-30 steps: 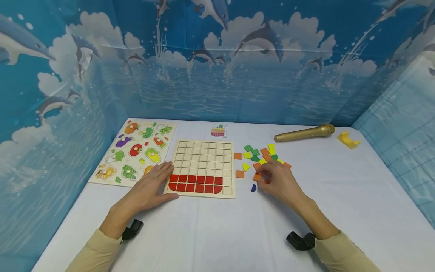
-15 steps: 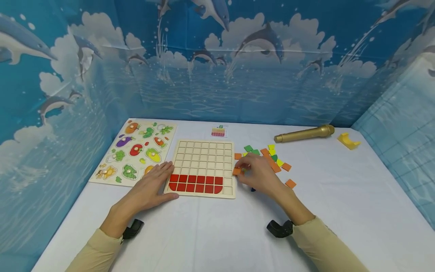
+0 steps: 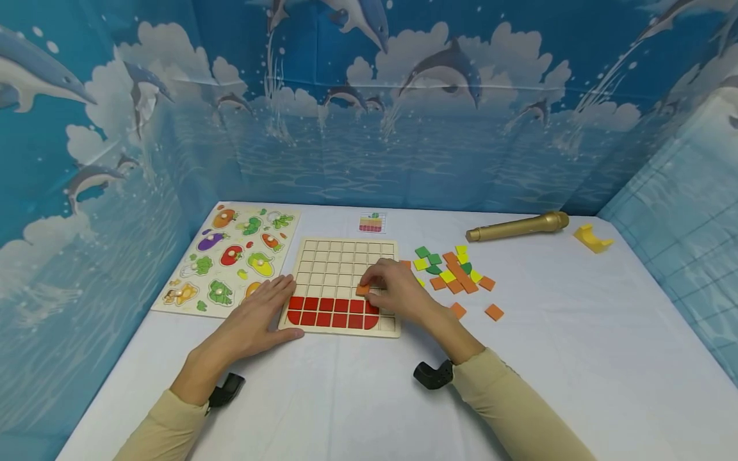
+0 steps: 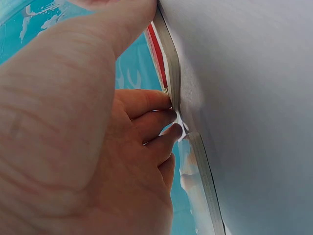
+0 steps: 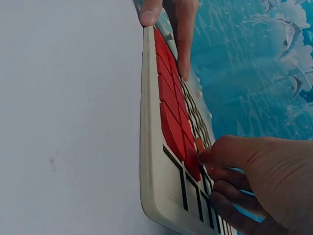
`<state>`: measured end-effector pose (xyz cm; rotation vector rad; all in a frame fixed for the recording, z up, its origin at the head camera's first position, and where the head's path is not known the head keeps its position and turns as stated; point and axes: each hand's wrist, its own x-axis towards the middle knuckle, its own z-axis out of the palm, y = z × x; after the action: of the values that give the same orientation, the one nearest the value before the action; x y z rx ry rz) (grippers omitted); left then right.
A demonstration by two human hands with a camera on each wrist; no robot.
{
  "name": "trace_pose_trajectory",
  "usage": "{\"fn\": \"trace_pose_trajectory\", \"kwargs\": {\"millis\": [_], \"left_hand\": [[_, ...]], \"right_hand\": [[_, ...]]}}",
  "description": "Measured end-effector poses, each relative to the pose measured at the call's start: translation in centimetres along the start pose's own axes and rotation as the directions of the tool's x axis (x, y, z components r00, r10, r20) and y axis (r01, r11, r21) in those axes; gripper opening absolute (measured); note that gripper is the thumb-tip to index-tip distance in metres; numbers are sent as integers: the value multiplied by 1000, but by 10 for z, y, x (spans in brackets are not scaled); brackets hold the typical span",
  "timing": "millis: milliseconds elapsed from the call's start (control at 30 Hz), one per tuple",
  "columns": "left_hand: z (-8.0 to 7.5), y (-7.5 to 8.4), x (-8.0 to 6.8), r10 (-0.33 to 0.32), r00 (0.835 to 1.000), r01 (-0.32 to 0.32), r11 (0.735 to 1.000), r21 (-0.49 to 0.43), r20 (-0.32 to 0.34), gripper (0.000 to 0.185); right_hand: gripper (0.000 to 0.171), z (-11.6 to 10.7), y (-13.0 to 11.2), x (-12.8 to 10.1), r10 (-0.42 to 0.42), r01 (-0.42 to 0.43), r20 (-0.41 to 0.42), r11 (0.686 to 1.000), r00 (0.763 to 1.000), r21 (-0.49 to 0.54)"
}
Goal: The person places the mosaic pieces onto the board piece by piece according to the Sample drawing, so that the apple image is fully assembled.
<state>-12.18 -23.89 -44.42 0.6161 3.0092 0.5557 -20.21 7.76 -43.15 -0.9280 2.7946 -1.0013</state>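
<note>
On the white table lies a wooden grid board [image 3: 340, 259], its two front rows mostly filled with red tiles [image 3: 325, 305]. My left hand [image 3: 259, 314] rests at the board's left front corner, fingers along the left edge and thumb at the front edge. Over the board, my right hand [image 3: 400, 291] pinches an orange square tile [image 3: 362, 290] between thumb and fingers, just behind the red rows near their right end. In the right wrist view the orange tile [image 5: 199, 144] shows close to the grid, partly hidden by the thumb.
Loose orange, green and yellow tiles [image 3: 461, 272] lie right of the board. A vegetable puzzle board [image 3: 230, 256] is at the left, a small picture card [image 3: 371, 222] behind the grid. A gold microphone [image 3: 517, 226] and a yellow curved piece [image 3: 592, 239] sit at the back right.
My right hand has moved left from the loose tiles to over the grid, carrying an orange tile. Some orange tiles have shifted in the pile. The left hand stays in place.
</note>
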Motion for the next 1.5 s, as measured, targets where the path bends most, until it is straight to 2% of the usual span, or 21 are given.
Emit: {"fn": "trace_pose_trajectory", "kwargs": {"millis": [533, 900, 1200, 1333, 1500], "left_hand": [[0, 0, -1, 6, 1000, -6, 1000, 8, -8, 97], [-1, 1, -2, 5, 1000, -5, 1000, 18, -5, 96], [-2, 2, -2, 5, 1000, -5, 1000, 15, -5, 96], [-2, 2, -1, 4, 1000, -4, 1000, 11, -7, 97], [-1, 2, -2, -1, 1000, 1, 1000, 5, -1, 97]], "right_hand": [[16, 2, -1, -2, -70, 69, 31, 997, 997, 29], [15, -5, 5, -19, -74, 73, -31, 997, 997, -22], [16, -28, 27, -39, 18, -19, -72, 1000, 997, -24], [19, -40, 40, -49, 88, -90, -82, 996, 993, -24], [23, -55, 52, -63, 133, -138, -106, 989, 985, -47]]}}
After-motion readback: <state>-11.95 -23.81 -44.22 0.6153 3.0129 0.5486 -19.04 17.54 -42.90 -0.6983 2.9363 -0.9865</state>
